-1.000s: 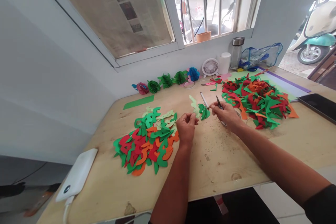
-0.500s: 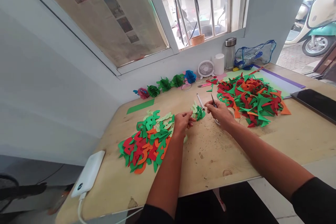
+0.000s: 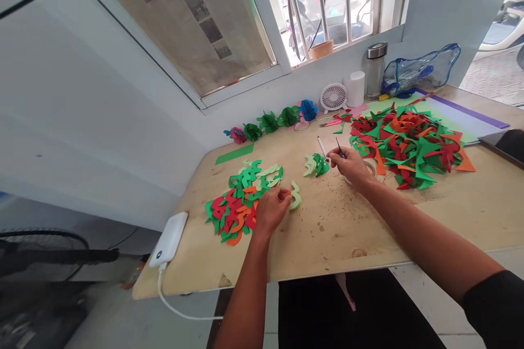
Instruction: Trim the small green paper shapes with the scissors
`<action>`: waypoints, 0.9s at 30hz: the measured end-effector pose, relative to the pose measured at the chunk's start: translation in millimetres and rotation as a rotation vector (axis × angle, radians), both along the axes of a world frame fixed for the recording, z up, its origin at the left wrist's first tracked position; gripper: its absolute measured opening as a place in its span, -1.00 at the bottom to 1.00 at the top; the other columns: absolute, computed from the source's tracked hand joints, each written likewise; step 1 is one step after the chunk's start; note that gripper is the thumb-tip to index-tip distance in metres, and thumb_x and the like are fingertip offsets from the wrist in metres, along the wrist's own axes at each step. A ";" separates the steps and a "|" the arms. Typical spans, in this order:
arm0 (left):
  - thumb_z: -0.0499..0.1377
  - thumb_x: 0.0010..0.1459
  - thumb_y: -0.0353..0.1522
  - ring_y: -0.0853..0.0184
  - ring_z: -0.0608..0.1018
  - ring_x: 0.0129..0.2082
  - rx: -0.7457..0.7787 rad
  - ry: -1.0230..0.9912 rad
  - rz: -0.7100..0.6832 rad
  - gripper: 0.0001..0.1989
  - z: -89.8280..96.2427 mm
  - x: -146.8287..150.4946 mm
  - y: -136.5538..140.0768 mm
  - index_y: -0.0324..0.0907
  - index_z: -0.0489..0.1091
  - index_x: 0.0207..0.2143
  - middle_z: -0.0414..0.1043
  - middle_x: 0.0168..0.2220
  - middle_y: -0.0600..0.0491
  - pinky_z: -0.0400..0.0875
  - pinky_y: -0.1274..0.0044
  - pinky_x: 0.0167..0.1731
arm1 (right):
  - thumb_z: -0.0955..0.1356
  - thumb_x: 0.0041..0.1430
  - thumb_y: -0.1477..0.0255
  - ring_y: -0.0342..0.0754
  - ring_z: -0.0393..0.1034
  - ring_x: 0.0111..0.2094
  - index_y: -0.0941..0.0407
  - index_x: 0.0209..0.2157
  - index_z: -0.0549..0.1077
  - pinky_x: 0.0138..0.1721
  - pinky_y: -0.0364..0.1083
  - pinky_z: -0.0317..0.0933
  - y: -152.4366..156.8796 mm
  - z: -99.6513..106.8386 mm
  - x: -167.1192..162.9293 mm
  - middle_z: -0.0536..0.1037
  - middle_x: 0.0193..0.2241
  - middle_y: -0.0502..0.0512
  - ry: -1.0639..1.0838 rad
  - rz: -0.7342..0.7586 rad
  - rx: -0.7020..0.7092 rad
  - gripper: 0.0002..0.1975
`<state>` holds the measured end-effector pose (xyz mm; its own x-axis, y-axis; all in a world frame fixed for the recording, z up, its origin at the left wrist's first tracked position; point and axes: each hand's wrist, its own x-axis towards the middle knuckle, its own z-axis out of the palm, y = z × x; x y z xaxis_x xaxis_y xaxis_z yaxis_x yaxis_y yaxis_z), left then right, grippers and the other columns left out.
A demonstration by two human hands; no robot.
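Observation:
My left hand (image 3: 273,208) is closed at the right edge of a heap of curvy cut paper pieces (image 3: 233,210) in green, red, orange and pale green. A bit of orange paper (image 3: 286,194) shows at its fingertips. Just beyond them lies a pale green curved piece (image 3: 295,196). My right hand (image 3: 350,168) is wrapped around scissors (image 3: 339,147), with the dark blade pointing up and away. To its left are a few green and pale green pieces (image 3: 316,165) and a white pen (image 3: 322,146). A ring-shaped thing (image 3: 371,168) is partly hidden behind this hand.
A large pile of paper scraps (image 3: 413,147) covers the right of the table. Paper flowers (image 3: 268,121), a small white fan (image 3: 333,98), a glass bottle (image 3: 375,71) and a clear pouch (image 3: 421,71) line the wall. A white power bank (image 3: 168,239) lies at the left edge.
My left hand has moved back from the small green pieces towards the big heap, where orange now shows at its fingertips. My right hand keeps the scissors. The camera view has shifted.

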<state>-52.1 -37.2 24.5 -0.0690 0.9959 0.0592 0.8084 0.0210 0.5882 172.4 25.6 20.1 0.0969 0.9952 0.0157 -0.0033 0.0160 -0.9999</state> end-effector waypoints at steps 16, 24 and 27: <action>0.14 -0.03 -0.35 0.34 0.42 -0.42 -0.040 0.053 -0.016 -0.94 -18.8 17.9 -16.7 -0.15 0.32 -0.49 0.40 -0.47 0.09 0.14 0.56 -0.47 | 0.28 -0.02 0.33 -0.20 0.08 -0.63 0.16 -0.50 0.41 -0.58 -0.17 -0.04 -1.6 -2.3 -1.5 0.38 -0.66 -0.02 -0.270 -0.009 0.060 -0.81; 0.16 0.01 -0.31 0.41 0.41 -0.52 0.081 -0.073 -0.079 -0.90 -7.7 51.0 -10.9 -0.16 0.32 -0.44 0.42 -0.46 0.12 0.18 0.57 -0.48 | 0.26 0.05 0.22 -0.19 0.10 -0.60 0.17 -0.58 0.41 -0.53 -0.17 -0.03 -3.8 -4.4 -2.3 0.36 -0.66 -0.02 -0.364 0.175 0.102 -0.68; 0.16 0.03 -0.32 0.40 0.43 -0.50 0.118 -0.062 -0.126 -0.91 -6.3 64.5 -8.0 -0.14 0.32 -0.42 0.43 -0.45 0.12 0.18 0.58 -0.48 | 0.25 0.08 0.20 -0.17 0.15 -0.57 0.17 -0.56 0.45 -0.52 -0.17 -0.01 -2.8 -6.4 -2.0 0.40 -0.63 0.01 -0.406 0.232 0.107 -0.64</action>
<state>12.4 -45.1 18.2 0.0485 0.9833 0.1757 0.7621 -0.1501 0.6298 170.3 22.9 13.6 -0.1632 0.9804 0.1102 0.3715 0.1645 -0.9137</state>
